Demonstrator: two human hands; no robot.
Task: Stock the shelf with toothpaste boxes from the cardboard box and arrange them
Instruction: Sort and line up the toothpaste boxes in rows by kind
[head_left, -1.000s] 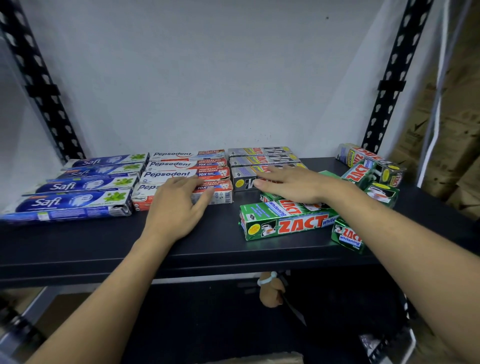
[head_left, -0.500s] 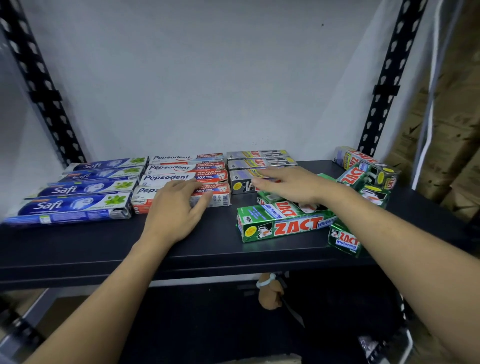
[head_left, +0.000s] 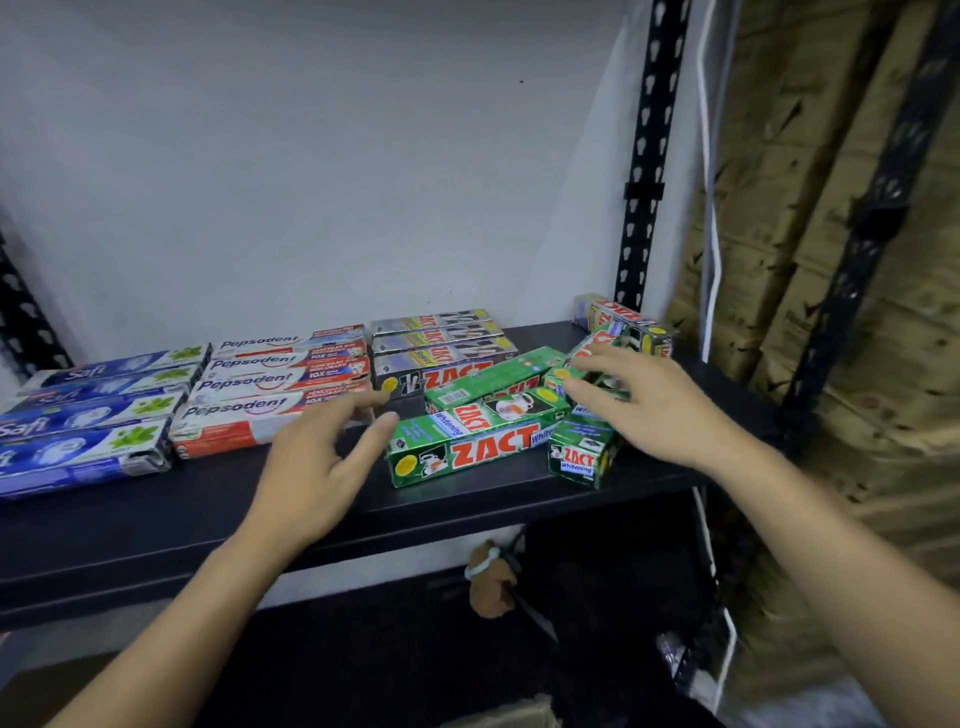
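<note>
Green Zact boxes (head_left: 470, 451) jumbled between hands (head_left: 644, 402)

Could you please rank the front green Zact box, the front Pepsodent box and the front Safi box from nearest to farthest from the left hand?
From the left hand:
1. Front green Zact box, just right of the fingertips.
2. Front Pepsodent box, just left.
3. Front Safi box, far left.
</note>
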